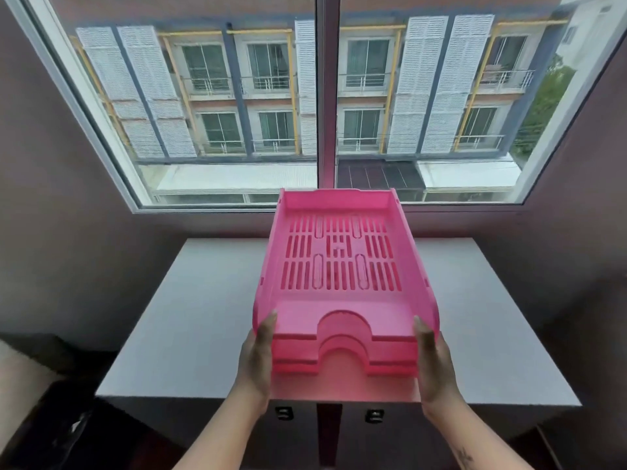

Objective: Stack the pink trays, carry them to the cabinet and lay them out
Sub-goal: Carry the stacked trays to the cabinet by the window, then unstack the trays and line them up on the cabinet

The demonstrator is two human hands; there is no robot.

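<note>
Pink trays (342, 252) with slotted grid bases above a white cabinet top (176, 320).

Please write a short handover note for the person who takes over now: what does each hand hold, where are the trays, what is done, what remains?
Left hand: grips the left side of the stack of pink trays, near its front corner.
Right hand: grips the right side the same way.
Trays: nested in one stack, held over the white cabinet top below the window; whether they touch it cannot be told.
Done: stacking, and apparently the carrying.
Left: set the stack down, then lay the trays out separately.
</note>
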